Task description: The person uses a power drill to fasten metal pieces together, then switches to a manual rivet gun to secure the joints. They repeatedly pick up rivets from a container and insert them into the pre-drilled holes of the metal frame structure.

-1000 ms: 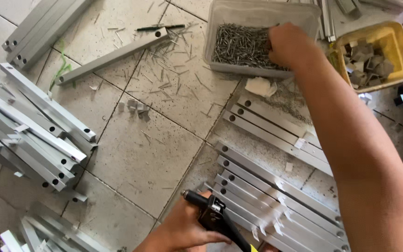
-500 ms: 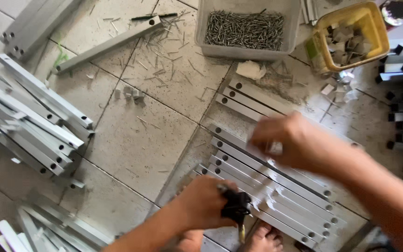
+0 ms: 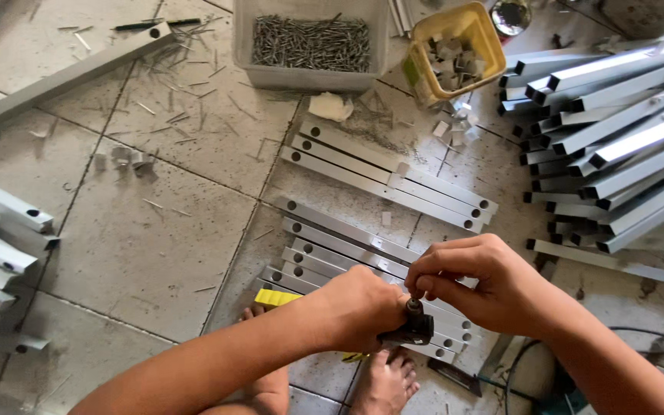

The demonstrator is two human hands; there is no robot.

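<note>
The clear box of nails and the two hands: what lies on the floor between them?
Head view: two groups of flat metal bars and a crumpled white scrap.

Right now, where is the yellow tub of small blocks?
In the head view, the yellow tub sits on the floor at the top, just right of the clear box of nails and left of the stacked metal tubes.
</note>
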